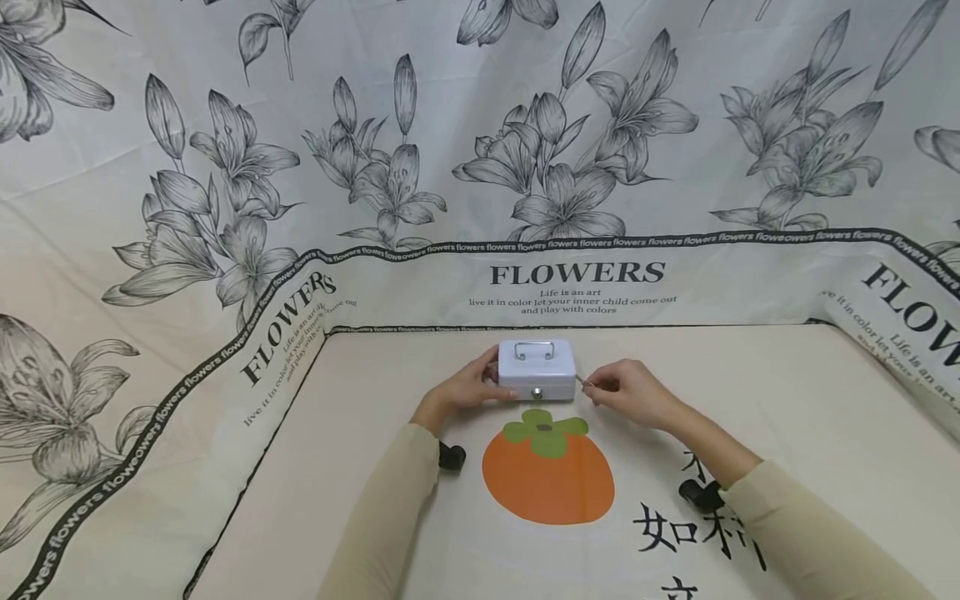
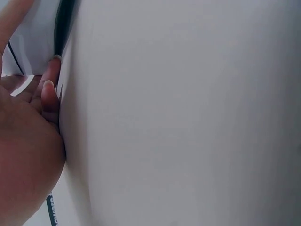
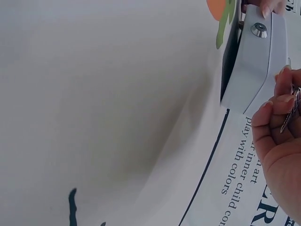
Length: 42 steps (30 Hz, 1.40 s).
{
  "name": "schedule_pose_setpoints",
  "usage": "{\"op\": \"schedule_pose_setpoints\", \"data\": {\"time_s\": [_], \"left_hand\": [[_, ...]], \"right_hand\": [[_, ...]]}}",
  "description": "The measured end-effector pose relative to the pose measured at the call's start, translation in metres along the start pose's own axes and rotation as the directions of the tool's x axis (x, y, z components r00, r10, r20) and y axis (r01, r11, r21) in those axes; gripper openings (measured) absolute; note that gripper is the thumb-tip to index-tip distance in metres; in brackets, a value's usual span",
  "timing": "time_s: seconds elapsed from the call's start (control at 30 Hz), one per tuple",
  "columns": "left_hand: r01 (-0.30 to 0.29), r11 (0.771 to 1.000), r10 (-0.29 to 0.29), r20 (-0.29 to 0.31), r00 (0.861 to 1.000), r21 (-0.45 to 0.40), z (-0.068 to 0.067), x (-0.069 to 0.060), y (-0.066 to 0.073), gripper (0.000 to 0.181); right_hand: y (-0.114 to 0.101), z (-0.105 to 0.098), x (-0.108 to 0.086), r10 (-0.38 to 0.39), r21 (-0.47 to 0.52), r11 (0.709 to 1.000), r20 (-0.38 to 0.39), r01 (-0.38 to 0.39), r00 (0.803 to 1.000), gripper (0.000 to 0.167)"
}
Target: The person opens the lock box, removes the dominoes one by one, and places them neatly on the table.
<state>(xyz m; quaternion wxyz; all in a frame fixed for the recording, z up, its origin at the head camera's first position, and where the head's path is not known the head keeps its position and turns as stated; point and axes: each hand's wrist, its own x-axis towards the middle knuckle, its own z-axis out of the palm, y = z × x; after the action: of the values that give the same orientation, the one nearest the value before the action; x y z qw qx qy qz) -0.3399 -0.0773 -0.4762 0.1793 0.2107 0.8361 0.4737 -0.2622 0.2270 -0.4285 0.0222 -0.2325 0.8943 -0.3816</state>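
A small white cash box (image 1: 536, 372) sits on the table at the middle of the head view, its lid down. It has a metal handle (image 1: 536, 351) on top and a round lock (image 3: 259, 30) on its front. My left hand (image 1: 468, 385) grips the box's left end, thumb along the front and the other fingers partly hidden behind. Beside the right end, my right hand (image 1: 630, 394) pinches small shiny metal keys (image 3: 292, 106). A thin tip sticks out toward the box side; whether it touches cannot be told.
The table cover (image 1: 405, 367) carries a printed orange persimmon (image 1: 547, 483) in front of the box and black characters at the right. Behind hangs a white cloth (image 1: 420, 292) with printed flowers and lettering. Black wrist straps (image 1: 701, 495) show below both hands.
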Motion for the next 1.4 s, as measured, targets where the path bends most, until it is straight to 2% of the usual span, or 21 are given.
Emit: {"op": "schedule_pose_setpoints", "data": {"time_s": [0.53, 0.8, 1.13, 1.4], "left_hand": [[0.001, 0.997, -0.002, -0.009, 1.000, -0.076, 0.001, 0.002, 0.000, 0.098], [-0.006, 0.992, 0.004, -0.009, 1.000, -0.126, 0.002, 0.002, 0.000, 0.094], [0.009, 0.993, -0.012, -0.027, 1.000, -0.116, 0.003, 0.002, -0.002, 0.096], [-0.003, 0.992, -0.001, -0.030, 1.000, -0.128, 0.003, 0.003, -0.003, 0.095]], "right_hand": [[-0.008, 0.008, 0.004, -0.038, -0.017, 0.999, 0.028, 0.038, 0.999, 0.009], [-0.009, 0.013, 0.007, -0.031, -0.013, 0.999, 0.036, 0.032, 0.999, 0.013], [-0.013, 0.019, 0.010, 0.002, -0.005, 1.000, 0.036, -0.001, 0.999, 0.009], [-0.015, 0.024, 0.013, -0.017, -0.004, 1.000, 0.063, 0.018, 0.998, 0.010]]}}
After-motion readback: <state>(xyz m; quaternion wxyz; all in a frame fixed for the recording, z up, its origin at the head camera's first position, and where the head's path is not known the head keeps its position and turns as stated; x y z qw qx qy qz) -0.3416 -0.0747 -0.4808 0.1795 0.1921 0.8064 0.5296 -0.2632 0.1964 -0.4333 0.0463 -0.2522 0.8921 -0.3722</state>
